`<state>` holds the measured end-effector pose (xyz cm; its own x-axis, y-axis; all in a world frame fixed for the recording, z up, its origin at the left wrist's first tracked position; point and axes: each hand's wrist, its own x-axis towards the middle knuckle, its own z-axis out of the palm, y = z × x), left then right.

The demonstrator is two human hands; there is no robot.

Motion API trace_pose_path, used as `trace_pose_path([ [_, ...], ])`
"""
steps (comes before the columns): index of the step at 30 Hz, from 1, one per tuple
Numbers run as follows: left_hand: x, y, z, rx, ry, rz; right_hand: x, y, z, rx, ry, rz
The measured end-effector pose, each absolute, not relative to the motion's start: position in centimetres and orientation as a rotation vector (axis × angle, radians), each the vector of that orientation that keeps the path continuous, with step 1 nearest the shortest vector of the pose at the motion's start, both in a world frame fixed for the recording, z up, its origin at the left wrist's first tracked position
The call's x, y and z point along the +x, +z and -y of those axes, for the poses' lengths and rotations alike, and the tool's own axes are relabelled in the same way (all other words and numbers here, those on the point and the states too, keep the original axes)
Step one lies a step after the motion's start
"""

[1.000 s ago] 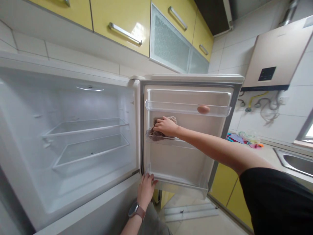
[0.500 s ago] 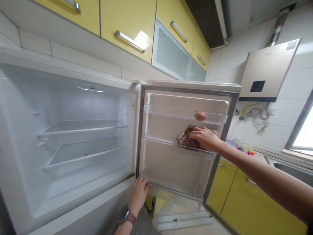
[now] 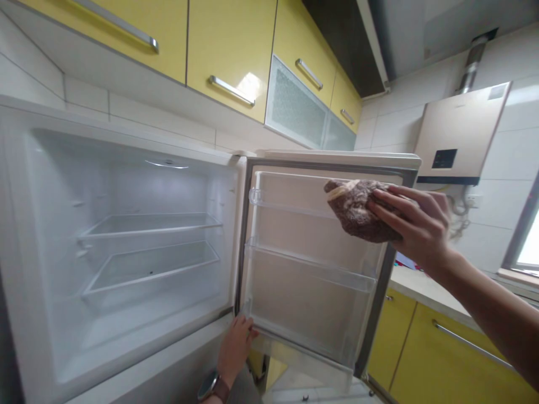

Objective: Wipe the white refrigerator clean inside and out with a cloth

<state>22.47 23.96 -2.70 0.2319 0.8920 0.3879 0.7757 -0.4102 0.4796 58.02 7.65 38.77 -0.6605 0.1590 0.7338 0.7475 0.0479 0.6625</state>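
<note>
A brown-and-cream patterned cloth [image 3: 357,216] hangs bunched in the grip of my right hand [image 3: 415,221], raised in front of the upper shelf of the open refrigerator door [image 3: 290,224]. The cloth and hand cover the right part of that clear upper door shelf [image 3: 290,206], so the egg there is hidden. Lower down, my left hand [image 3: 234,345], with a watch on its wrist, has its fingers bent over the door's bottom edge near the hinge side. Its thumb shows just under that edge.
To the left, the refrigerator compartment [image 3: 151,314] stands open with two glass shelves. Yellow cabinets [image 3: 231,45] with metal handles hang above. A water heater [image 3: 463,132] is on the right wall, over a counter [image 3: 433,292] beside the door's outer edge.
My right hand has lifted the cloth from the middle door shelf up and right to the upper shelf, now covering the egg. My left hand stays at the door's bottom edge.
</note>
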Motion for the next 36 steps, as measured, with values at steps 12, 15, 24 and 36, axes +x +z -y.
trace_pose_path([
  [12,23.6,-3.0,-24.3,2.310,0.991,-1.532,50.1,42.2,-13.3,-1.018,-1.521,2.182],
  [15,24.0,-3.1,-24.3,2.299,1.026,-1.549,46.4,42.7,-15.5,-1.062,-1.431,2.235],
  [24,23.4,-3.0,-24.2,2.303,1.015,-1.547,35.2,43.0,-20.0,-1.159,-1.368,2.320],
  [36,22.0,-3.3,-24.3,2.293,0.999,-1.473,38.3,44.3,-18.0,-1.130,-1.040,2.311],
])
